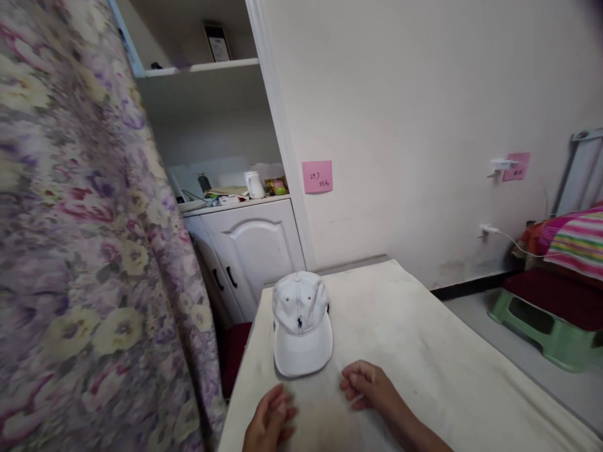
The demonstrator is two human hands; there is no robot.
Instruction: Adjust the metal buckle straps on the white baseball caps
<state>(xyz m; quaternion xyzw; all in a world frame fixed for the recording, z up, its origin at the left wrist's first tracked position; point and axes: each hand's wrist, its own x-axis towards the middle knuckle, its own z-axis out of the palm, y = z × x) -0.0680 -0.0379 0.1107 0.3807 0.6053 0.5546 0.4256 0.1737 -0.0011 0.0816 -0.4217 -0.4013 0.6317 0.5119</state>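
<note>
- Far beyond my left hand (269, 419): white panelled cabinet (264, 248), shut, contents hidden; above, white handled jug (255, 186), inside unseen.
- My left hand: empty, loosely curled.
- Just ahead of both hands: white fabric cap (300, 314), its stiffer brim likely the firmest hold.
- My right hand (366, 385): empty, loosely curled, near the brim.

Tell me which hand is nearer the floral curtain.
Left. The left hand is to the right of the floral curtain; the right hand is farther right, past the white cap.
</note>
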